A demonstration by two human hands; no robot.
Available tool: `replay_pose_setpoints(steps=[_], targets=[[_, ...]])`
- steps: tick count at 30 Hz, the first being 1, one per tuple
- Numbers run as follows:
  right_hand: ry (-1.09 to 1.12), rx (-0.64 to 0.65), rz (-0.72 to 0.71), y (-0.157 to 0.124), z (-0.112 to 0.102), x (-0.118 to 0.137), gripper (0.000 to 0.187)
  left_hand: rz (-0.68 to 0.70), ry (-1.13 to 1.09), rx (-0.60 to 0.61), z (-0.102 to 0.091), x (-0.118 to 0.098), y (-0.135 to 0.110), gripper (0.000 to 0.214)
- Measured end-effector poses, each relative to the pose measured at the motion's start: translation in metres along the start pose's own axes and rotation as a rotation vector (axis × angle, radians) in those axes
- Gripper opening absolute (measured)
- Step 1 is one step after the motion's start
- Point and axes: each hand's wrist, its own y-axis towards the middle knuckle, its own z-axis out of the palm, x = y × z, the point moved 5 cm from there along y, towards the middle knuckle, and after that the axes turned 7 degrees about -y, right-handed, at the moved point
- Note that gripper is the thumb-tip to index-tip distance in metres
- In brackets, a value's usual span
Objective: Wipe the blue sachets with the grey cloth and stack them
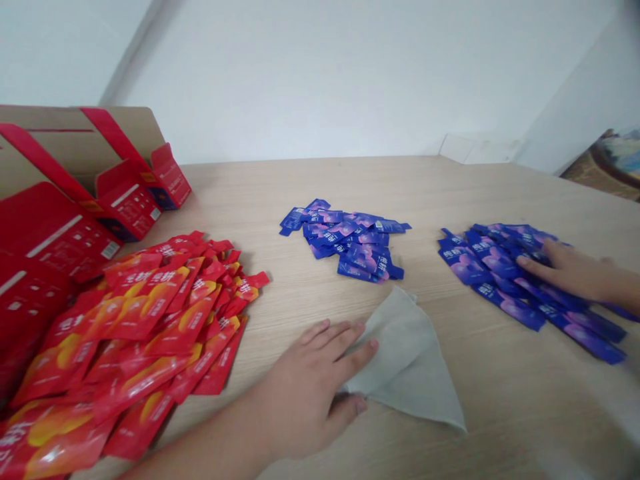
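My left hand (317,383) rests at the left edge of a folded grey-green cloth (413,367). Its fingers are apart and stretched over the cloth, with the thumb separate below. At the right, my right hand (575,270) lies on a heap of blue-purple sachets (505,270), thumb and fingers extended; its far fingers are partly hidden and slightly blurred. Beyond the cloth, in the middle of the table, is a smaller pile of blue-purple sachets (350,237). A large heap of red and orange sachets (160,320) spreads to the left of my left hand.
Open red cardboard boxes (130,200) stand behind the red heap at the left. The wooden table (280,177) meets a white wall (320,80) at the back. A white flat piece (480,148) is at the far right edge. Beyond it, part of a patterned object (617,157) shows.
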Motion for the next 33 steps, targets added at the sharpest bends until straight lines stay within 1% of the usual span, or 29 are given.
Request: replay_pose_setpoints(steps=[1,2,3,5,9,10,11,13,14,16,17,19,22,25,27,30,31,33], targets=[[-0.071,-0.018,-0.004,0.005,-0.008,0.021,0.089,-0.003,-0.013,-0.002,0.0,0.0,0.0,0.078],[-0.094,-0.002,-0.032,0.011,-0.012,0.047,0.092,-0.009,-0.03,-0.005,0.0,0.0,-0.001,0.078],[-0.072,0.023,-0.084,0.017,-0.014,0.078,0.095,-0.015,-0.048,-0.011,0.0,0.0,-0.002,0.078],[-0.03,0.056,-0.189,0.033,-0.01,0.145,0.095,-0.02,-0.085,-0.032,0.0,0.001,-0.004,0.076],[0.028,0.111,-0.438,0.073,0.016,0.288,0.089,0.0,-0.104,-0.046,0.005,0.007,-0.006,0.073],[0.029,0.135,-0.506,0.084,0.024,0.322,0.091,0.017,-0.092,-0.044,0.008,0.009,-0.005,0.075],[-0.013,0.207,-0.597,0.094,0.035,0.356,0.097,0.043,-0.077,-0.044,0.011,0.012,-0.005,0.076],[-0.046,0.299,-0.711,0.116,0.052,0.414,0.114,0.105,-0.032,-0.056,0.018,0.016,-0.004,0.076],[-0.068,0.343,-0.744,0.128,0.059,0.439,0.123,0.129,-0.003,-0.07,0.021,0.018,-0.003,0.075],[-0.114,0.416,-0.771,0.152,0.074,0.478,0.137,0.164,0.069,-0.12,0.026,0.022,-0.003,0.072],[-0.138,0.445,-0.773,0.163,0.081,0.493,0.142,0.179,0.106,-0.143,0.029,0.024,-0.003,0.069],[-0.184,0.498,-0.77,0.183,0.094,0.515,0.148,0.202,0.166,-0.178,0.033,0.025,-0.002,0.064],[-0.243,0.576,-0.763,0.202,0.11,0.531,0.148,0.21,0.206,-0.209,0.036,0.026,-0.002,0.063],[-0.287,0.604,-0.752,0.21,0.118,0.535,0.143,0.204,0.215,-0.224,0.036,0.024,-0.002,0.06],[-0.305,0.595,-0.75,0.209,0.119,0.533,0.133,0.198,0.199,-0.216,0.034,0.023,-0.002,0.06],[-0.314,0.568,-0.76,0.2,0.116,0.527,0.111,0.175,0.141,-0.176,0.03,0.02,-0.002,0.068],[-0.314,0.558,-0.764,0.195,0.115,0.524,0.106,0.168,0.12,-0.162,0.028,0.02,-0.002,0.071],[-0.307,0.545,-0.768,0.184,0.112,0.518,0.103,0.159,0.077,-0.138,0.026,0.018,-0.002,0.074]])
